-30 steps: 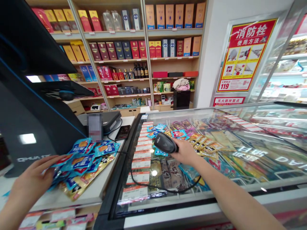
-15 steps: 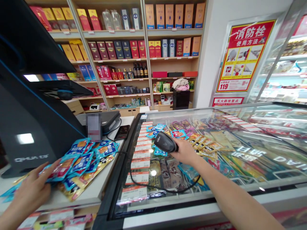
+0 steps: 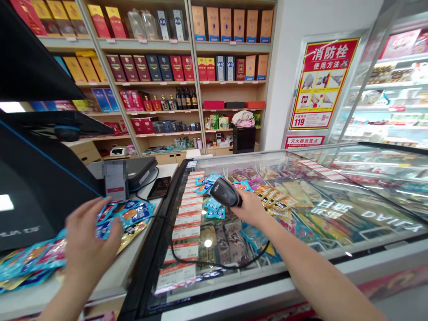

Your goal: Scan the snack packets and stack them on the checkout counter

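My right hand (image 3: 251,208) grips a black handheld barcode scanner (image 3: 224,192) above the glass-topped freezer. Its black cable (image 3: 214,266) loops down across the glass. My left hand (image 3: 92,236) is over the counter with thumb and fingers apart, partly hiding the blue snack packets (image 3: 138,211) around it; whether the fingertips touch them I cannot tell. A second heap of packets (image 3: 33,261) spreads to the left of that hand. More small blue packets (image 3: 214,208) and gold packets (image 3: 276,199) lie around the scanner, on the glass or beneath it.
A dark checkout terminal (image 3: 30,178) stands at the left. Behind the packets are a propped-up phone (image 3: 115,180), a black flat device (image 3: 142,169) and a phone lying flat (image 3: 159,187). The freezer's black rim (image 3: 147,254) borders the counter (image 3: 117,272). Shelves of boxes (image 3: 150,69) fill the back wall.
My left hand has moved right and away from me, to the packets near the propped phone. More packets now lie at the left. The scanner stays in my right hand; the view has turned slightly right.
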Demonstrator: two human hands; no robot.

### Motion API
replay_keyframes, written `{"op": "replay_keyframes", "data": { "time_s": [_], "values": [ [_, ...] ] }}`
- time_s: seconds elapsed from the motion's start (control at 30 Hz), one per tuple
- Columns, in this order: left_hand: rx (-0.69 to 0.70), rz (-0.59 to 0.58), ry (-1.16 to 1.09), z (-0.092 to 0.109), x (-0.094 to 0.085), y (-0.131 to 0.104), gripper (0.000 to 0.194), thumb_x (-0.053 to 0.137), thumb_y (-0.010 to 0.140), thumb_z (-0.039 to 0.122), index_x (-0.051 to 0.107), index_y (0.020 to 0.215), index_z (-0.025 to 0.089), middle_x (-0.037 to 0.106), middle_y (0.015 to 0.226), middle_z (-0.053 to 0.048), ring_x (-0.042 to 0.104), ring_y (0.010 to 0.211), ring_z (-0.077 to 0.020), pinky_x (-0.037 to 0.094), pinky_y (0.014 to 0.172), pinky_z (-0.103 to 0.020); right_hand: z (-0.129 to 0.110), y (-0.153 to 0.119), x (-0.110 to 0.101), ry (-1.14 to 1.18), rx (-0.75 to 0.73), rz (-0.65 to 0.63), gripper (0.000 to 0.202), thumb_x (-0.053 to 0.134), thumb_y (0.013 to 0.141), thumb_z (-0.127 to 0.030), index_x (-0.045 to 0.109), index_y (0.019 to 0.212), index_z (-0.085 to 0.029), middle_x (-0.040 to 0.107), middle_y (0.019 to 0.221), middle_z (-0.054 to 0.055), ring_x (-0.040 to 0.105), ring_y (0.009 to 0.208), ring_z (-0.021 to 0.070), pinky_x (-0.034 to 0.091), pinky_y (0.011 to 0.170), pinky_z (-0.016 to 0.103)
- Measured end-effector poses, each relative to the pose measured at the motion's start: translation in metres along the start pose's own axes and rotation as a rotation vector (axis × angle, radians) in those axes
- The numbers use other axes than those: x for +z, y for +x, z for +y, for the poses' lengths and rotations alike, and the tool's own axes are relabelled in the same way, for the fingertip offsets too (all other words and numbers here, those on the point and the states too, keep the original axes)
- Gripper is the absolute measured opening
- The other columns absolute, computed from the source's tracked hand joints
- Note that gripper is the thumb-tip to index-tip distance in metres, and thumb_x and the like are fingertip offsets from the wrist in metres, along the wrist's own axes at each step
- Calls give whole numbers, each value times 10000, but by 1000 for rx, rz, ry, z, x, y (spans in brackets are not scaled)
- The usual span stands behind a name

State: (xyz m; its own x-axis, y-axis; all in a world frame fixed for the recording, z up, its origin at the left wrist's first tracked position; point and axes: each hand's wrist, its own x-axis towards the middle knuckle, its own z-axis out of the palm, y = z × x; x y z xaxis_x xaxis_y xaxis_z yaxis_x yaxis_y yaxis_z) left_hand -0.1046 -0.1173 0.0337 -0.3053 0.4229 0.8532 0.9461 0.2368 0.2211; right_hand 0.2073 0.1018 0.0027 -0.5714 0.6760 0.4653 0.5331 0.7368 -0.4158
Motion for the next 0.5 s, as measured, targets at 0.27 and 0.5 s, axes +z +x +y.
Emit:
{"op": "replay_keyframes", "data": {
  "time_s": [0.27, 0.5],
  "values": [
    [84, -703, -227, 125, 115, -7, 464, 484, 853, 429, 595, 1207, 150, 602, 1256, -144, 567, 1160, -255, 433, 1022, -389, 5, 3, 1, 25, 32, 47, 273, 619, 745, -318, 632, 992, -204, 711, 947, 71, 654, 896, 251, 434, 728, 291],
    [-58, -815, 158, 151, 143, -10, 554, 541, 797, 563, 636, 1093, 103, 561, 1257, -232, 488, 1207, -385, 394, 979, -491, 4, 4, 1, 40, 31, 55, 271, 628, 742, -302, 627, 992, -198, 711, 935, 70, 659, 866, 248, 431, 707, 292]
  ]
}}
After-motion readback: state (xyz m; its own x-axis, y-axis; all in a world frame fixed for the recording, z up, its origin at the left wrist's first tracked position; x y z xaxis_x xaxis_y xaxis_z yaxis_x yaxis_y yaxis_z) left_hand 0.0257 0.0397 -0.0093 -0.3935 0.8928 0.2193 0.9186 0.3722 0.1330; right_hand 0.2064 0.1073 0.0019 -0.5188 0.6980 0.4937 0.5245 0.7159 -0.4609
